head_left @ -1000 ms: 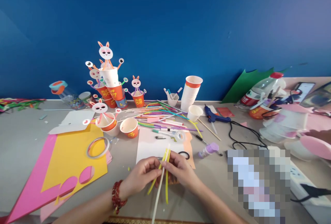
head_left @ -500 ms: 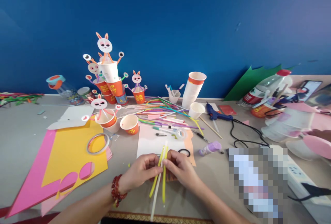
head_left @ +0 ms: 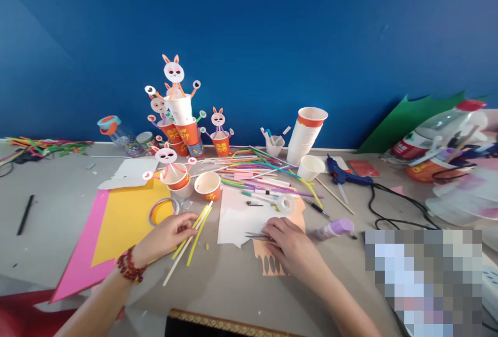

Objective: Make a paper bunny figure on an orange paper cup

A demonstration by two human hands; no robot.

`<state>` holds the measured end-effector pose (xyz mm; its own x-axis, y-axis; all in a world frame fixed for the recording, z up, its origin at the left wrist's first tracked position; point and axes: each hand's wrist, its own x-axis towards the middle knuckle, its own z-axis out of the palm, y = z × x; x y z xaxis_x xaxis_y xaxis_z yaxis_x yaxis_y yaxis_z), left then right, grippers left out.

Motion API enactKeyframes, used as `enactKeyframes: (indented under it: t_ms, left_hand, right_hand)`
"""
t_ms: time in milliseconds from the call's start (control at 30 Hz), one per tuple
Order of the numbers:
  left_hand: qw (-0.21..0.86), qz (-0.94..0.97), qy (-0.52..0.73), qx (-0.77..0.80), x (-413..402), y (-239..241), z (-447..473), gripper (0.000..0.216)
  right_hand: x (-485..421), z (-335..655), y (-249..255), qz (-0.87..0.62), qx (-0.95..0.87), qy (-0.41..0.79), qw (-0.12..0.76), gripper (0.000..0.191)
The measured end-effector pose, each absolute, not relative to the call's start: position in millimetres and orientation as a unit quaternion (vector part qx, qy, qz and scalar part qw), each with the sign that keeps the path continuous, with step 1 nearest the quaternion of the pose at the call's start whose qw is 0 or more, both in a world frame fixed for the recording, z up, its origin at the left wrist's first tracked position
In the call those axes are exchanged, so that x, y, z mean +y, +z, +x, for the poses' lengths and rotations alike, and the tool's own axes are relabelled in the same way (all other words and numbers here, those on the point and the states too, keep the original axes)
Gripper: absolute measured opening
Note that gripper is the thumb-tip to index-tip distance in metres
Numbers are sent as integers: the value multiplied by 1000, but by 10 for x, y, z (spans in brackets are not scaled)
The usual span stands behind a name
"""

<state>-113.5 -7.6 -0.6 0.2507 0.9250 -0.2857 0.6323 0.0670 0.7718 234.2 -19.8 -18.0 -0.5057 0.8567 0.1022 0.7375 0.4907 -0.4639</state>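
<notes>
The left hand [head_left: 165,236] rested over the edge of the yellow sheet [head_left: 124,223], fingers curled loosely shut on a bundle of straws [head_left: 202,220] – yellow and white. The straws lay slanted on the table [head_left: 233,285]. Their upper ends pointed toward the orange cup [head_left: 207,185] and their lower ends extended below the hand. The right hand [head_left: 290,246] lay palm down, well apart from the straws, partly on the white paper [head_left: 241,215]. It covered the handles of the scissors [head_left: 254,235] – only the blades protruded past the fingertips. Whether it gripped them could not be determined.
</notes>
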Motion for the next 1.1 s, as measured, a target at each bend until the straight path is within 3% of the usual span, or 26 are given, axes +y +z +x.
enactKeyframes:
  t_ms: [233, 500, 600, 733, 800, 900, 1100]
  left_hand:
    - [366, 712, 101, 591, -46, -19, -1135, 38]
    - [292, 726, 85, 617, -87, -23, -1224, 42]
    - [227, 741, 104, 624, -91, -128, -1244, 47]
    - [96, 770, 104, 622, -145, -161, -1151, 37]
    - [51, 793, 114, 596, -210, -137, -1012, 32]
    - [76, 859, 119, 493, -318, -115, -728, 27]
    - [5, 919, 98, 382, -289, -203, -278, 40]
  right_hand:
    - [-186, 2319, -226, -470, -864, 129, 126, 13]
    - [-188, 2336, -280, -468, -871, 112, 94, 20]
    - [-194, 2361, -256, -456, -878, 122, 81, 24]
    - [-277, 2407, -190, -450, -883, 114, 73, 29]
    - [-370, 2444, -159, -456, -881, 107, 69, 30]
    - [-551, 2541, -150, -481, -867, 109, 71, 32]
    - [-815, 2856, -293, -514, -850, 69, 91, 39]
